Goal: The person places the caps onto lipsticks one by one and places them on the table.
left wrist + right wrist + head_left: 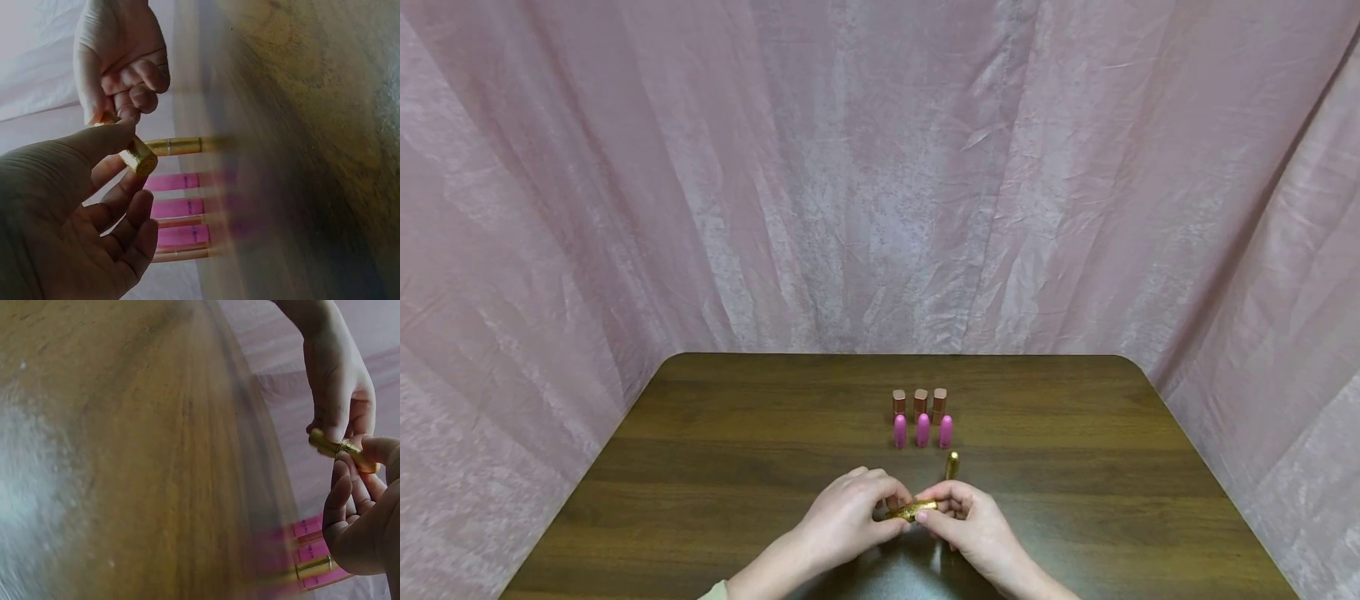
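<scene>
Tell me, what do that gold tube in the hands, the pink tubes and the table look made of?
Gold lipstick tube: shiny, with a textured end, so metal or metallised plastic; which one is unclear. Pink lipstick tubes: smooth matte pink, probably plastic, on coppery glossy bases. Table: dark wood grain with a faint sheen, so wood or a wood-look laminate.

I think I am looking at a small set made for filming, not a real room. Wrinkly pink cloth (880, 167) hangs on all sides, and in the middle stands only a dark brown wooden table (737, 467).
</scene>
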Tool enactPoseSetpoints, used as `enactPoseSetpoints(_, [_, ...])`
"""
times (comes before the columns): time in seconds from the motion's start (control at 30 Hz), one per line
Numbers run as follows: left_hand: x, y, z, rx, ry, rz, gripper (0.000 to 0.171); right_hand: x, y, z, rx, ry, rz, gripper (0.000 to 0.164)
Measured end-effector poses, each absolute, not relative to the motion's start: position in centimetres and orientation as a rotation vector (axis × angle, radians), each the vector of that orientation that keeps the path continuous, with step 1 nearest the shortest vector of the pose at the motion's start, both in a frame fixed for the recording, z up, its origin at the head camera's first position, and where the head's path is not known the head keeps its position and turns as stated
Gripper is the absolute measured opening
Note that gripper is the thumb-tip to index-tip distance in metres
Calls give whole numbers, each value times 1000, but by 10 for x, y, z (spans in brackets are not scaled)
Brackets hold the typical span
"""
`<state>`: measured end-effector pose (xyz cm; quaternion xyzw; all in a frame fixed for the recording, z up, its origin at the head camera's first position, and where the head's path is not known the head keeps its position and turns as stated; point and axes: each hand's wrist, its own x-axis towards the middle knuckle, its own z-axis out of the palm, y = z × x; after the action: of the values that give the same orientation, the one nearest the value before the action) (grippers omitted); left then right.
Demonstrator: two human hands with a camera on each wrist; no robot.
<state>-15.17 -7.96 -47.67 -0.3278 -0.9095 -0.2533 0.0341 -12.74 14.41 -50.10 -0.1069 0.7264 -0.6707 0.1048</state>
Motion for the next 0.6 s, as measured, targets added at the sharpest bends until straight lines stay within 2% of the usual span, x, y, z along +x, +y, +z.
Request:
enactPoseSetpoints(0.23, [-168, -75, -486, -973, -2846, -875, 17, -129, 155, -493, -366, 2248, -1940, 29])
enactPoseSetpoints(0.6, [-198, -59, -499, -799, -2893, -1059, 16, -141, 206, -489, -272, 2671, -1622, 15])
